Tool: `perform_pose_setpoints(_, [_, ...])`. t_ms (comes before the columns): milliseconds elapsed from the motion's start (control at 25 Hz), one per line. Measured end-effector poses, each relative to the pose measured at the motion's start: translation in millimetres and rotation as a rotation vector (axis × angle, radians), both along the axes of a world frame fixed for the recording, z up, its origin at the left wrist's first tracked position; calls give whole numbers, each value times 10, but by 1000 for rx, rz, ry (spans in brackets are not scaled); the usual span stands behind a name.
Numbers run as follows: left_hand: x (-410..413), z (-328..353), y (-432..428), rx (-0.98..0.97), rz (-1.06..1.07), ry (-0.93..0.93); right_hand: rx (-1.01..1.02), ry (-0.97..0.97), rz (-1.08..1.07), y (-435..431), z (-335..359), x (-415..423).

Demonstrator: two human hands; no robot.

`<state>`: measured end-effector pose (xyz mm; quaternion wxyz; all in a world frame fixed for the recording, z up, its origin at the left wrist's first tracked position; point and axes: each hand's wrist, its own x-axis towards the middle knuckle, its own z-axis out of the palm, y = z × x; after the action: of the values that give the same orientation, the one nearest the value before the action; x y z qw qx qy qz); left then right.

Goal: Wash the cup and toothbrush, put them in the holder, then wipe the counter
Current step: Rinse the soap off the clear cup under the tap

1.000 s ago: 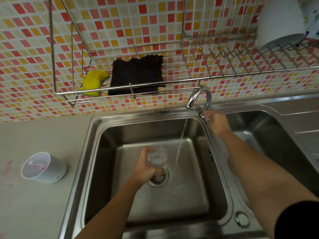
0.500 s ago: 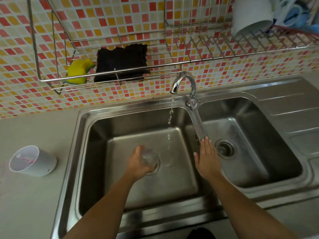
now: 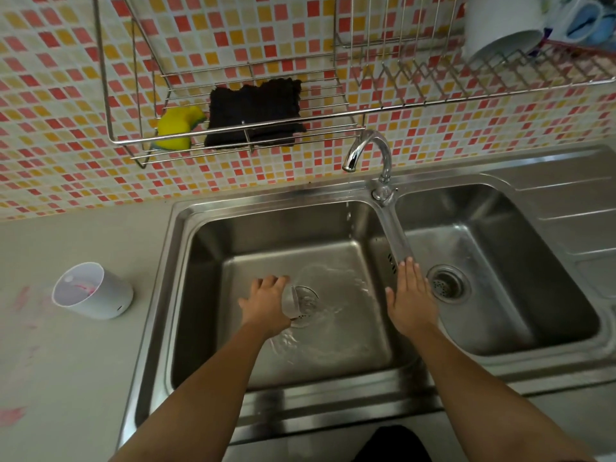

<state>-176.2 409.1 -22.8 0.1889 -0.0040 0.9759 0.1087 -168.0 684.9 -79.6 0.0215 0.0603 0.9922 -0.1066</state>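
My left hand (image 3: 265, 305) grips a clear glass cup (image 3: 290, 303), tipped on its side over the drain of the left sink basin (image 3: 206, 295), and water spreads across the basin floor. My right hand (image 3: 410, 296) is flat and empty, fingers together, over the divider between the two basins. The tap (image 3: 366, 153) only drips. A white round holder (image 3: 91, 291) with pink marks inside stands on the grey counter (image 3: 66, 378) to the left. I see no toothbrush.
A wire rack (image 3: 233, 128) on the tiled wall holds a yellow sponge (image 3: 178, 128) and a dark cloth (image 3: 255, 113). Another rack at top right carries a white mug (image 3: 500, 25). Pink smears (image 3: 20, 301) mark the counter's left part. The right basin (image 3: 500, 261) has its own drain.
My right hand left the tap handle and came down beside the divider. The stream shrank to drips. My left hand tipped the cup and poured the water out into the basin.
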Motion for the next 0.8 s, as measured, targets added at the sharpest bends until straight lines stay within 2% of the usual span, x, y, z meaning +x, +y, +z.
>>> perform_pose_setpoints(320, [-39,95,89,-323,-249,115,-4,-31,-4,3,6,-10])
perform_pose_setpoints(640, [-8,84,251,-626,-589,331,37,-45,-2,-22,52,2])
perform_pose_setpoints(720, [3,67,272,-651,-657,335,36,-49,-4,-23,51,8])
perform_pose_setpoints(800, [-1,95,284,-536,-568,297,19,-57,-11,-26,54,0])
